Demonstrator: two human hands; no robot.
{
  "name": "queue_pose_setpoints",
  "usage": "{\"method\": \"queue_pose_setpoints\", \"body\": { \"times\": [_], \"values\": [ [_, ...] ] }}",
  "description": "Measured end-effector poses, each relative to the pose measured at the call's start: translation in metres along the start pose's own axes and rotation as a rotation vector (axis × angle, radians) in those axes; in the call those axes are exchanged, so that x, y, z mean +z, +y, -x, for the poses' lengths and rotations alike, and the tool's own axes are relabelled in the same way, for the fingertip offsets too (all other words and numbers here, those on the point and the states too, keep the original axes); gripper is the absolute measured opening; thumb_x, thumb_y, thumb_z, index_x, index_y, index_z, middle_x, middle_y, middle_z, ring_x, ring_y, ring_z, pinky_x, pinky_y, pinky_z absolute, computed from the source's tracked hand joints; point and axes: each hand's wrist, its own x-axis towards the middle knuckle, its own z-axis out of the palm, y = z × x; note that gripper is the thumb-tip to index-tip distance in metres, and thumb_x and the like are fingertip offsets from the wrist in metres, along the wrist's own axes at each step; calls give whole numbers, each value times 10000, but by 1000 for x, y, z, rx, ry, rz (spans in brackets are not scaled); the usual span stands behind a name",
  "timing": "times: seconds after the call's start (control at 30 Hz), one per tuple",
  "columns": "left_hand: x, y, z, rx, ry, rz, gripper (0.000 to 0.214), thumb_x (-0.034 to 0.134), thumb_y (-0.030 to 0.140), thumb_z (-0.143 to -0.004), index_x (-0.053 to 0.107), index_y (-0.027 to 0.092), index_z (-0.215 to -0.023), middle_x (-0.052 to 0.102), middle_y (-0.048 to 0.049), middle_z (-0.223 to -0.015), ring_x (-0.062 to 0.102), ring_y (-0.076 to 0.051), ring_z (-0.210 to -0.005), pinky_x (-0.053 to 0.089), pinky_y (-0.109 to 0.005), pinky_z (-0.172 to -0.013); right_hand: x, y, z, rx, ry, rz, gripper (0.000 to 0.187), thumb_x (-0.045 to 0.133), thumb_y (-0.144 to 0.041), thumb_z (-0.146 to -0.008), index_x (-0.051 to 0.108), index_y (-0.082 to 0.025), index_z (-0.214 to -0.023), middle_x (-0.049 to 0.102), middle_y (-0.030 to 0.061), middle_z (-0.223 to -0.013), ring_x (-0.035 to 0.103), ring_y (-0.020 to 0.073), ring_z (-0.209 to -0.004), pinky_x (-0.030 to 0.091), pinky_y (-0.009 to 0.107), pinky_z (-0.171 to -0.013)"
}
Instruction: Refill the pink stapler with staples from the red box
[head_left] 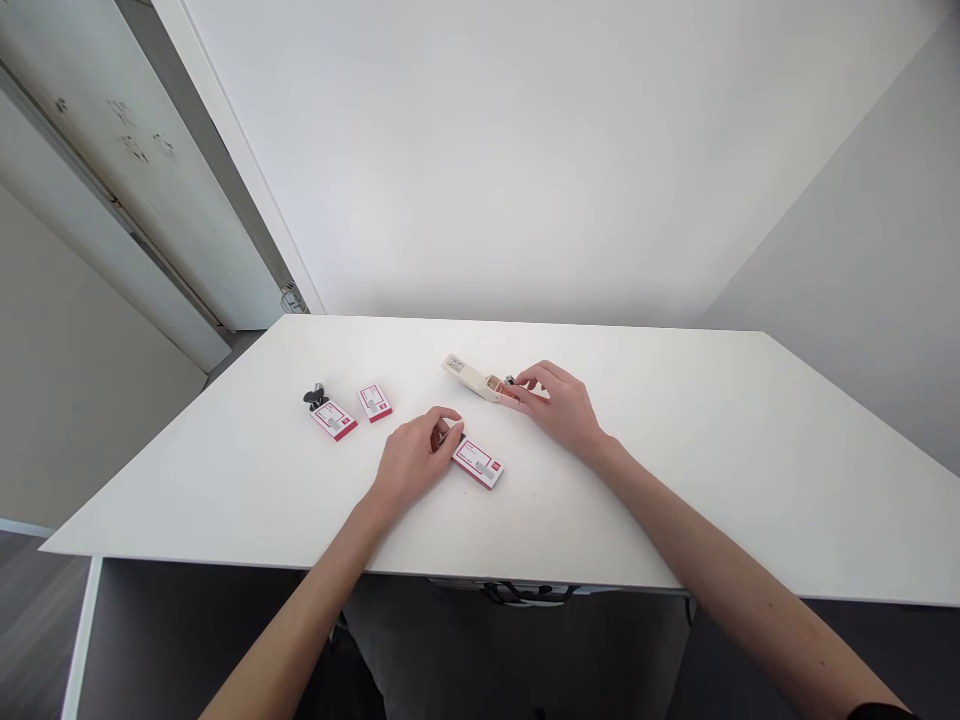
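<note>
My left hand [412, 455] rests on the table with thumb and forefinger closed at the upper end of a white-and-red box [478, 464]. A small dark piece shows between those fingers; its kind is unclear. My right hand [562, 405] bends its fingers over a cream case [469, 376], which lies with its lid folded open to the left. At those fingertips sits a small black-and-silver piece [510, 380], partly covered. Reddish contents show inside the case. Whether the right fingers grip the piece is hard to see, though they are pinched together.
On the white table [675, 440], to the left, lie a small white-and-red box [374, 403] and a longer one [334, 420] with black-and-silver pieces [315, 397] at its upper end. A white wall [510, 170] rises behind the table. Black cables [525, 594] hang under the front edge.
</note>
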Motion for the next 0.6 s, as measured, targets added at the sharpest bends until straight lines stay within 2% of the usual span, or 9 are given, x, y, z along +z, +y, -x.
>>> {"method": "queue_pose_setpoints", "body": {
  "times": [0.37, 0.6],
  "values": [
    [-1, 2, 1, -9, 18, 36, 342, 485, 544, -1039, 675, 277, -1137, 745, 19, -847, 652, -183, -701, 439, -315, -652, -5, -8, -3, 78, 41, -59, 285, 662, -501, -1016, 685, -255, -874, 726, 53, -926, 671, 205, -795, 490, 327, -585],
    [-2, 2, 2, -31, 31, 70, 347, 460, 535, -1048, 673, 272, -1124, 741, 22, -816, 623, -177, -654, 412, -310, -628, -13, -19, -9, 80, 149, -163, 272, 657, -480, -1015, 676, -251, -871, 726, 57, -903, 645, 203, -745, 538, 360, -622]
  ]
}}
